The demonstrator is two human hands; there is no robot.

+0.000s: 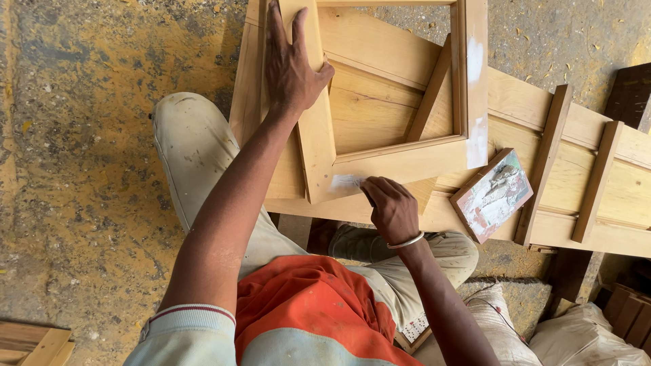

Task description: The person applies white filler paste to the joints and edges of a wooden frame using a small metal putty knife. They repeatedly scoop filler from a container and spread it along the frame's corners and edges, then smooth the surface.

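Note:
A pale wooden frame point(407, 159) lies tilted on a larger wooden panel point(583, 142). My left hand point(290, 68) rests flat, fingers spread, on the frame's left rail. My right hand point(390, 207) is closed around a small tool, mostly hidden, pressed to the frame's near corner where a smear of white filler point(344, 181) shows. More white filler marks the frame's right rail point(476, 102).
A small square board point(493, 194) smeared with white and reddish filler lies on the panel, right of my right hand. Sawdust-covered concrete floor point(88, 169) spreads to the left. Wood pieces point(34, 342) lie bottom left, white sacks point(576, 335) bottom right.

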